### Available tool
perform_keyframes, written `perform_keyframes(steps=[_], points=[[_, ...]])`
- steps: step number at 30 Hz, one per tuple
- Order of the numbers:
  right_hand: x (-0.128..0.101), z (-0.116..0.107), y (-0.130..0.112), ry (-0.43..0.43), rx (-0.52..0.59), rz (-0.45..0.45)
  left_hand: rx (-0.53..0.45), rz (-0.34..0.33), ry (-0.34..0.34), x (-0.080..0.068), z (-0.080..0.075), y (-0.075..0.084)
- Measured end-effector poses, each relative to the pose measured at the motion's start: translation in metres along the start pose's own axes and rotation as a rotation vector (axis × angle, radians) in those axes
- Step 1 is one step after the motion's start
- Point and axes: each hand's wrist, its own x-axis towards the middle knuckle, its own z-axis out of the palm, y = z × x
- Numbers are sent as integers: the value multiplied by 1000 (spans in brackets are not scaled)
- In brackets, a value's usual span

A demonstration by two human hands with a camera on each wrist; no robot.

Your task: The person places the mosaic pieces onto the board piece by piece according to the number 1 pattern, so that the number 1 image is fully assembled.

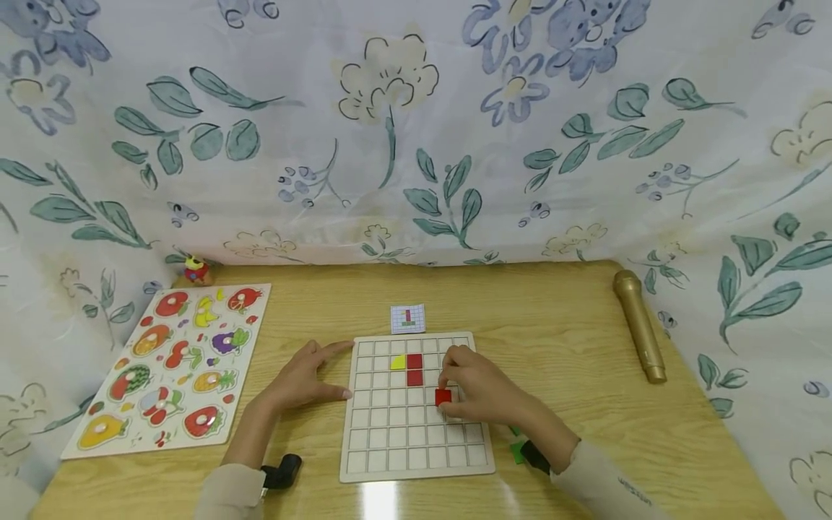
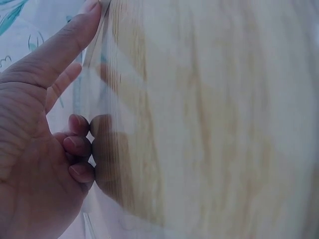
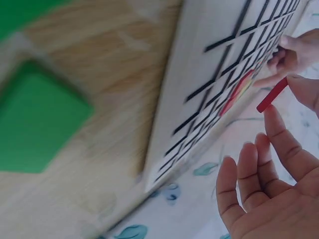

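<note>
My right hand pinches a red square tile between thumb and forefinger, over the right part of the white grid board. In the right wrist view the tile is seen edge-on, above the board's surface. Two red squares lie one below the other on the grid, and a yellow piece with a rounded corner sits left of the upper one. My left hand rests at the board's left edge, thumb and forefinger stretched toward it. Its other fingers bend against the tabletop in the left wrist view.
A small pattern card lies just behind the board. On the left is a fruit puzzle board, with a small figurine behind it. Green pieces lie right of the grid board. A gold microphone lies at far right.
</note>
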Motion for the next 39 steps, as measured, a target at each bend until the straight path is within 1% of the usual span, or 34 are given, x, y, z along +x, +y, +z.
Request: perform_keyframes(steps=[4,7,12,16,22,31,34,39], points=[[11,2,-5,-18,-26,-24,-2,5,2,0,-1,0],[17,4,-7,-35,-25,-31,-2,2,1,-1,0,0],[25,8,-11,-93,-19,-5,-6,-13,-5,0,1,1],[32,12,-14,-124,-11,-6,3,-24,-4,-1,2,1],[38,20,-16,-108,-54,-24,16,-31,-1,0,1,1],[39,27,-20,-58,-193,-83,10,-27,0,1,0,4],[39,29,-19,-52,-221,-76,8,-28,-1,0,-1,4],[39,31,-19,-60,-233,-57,3,-30,1,0,0,3]])
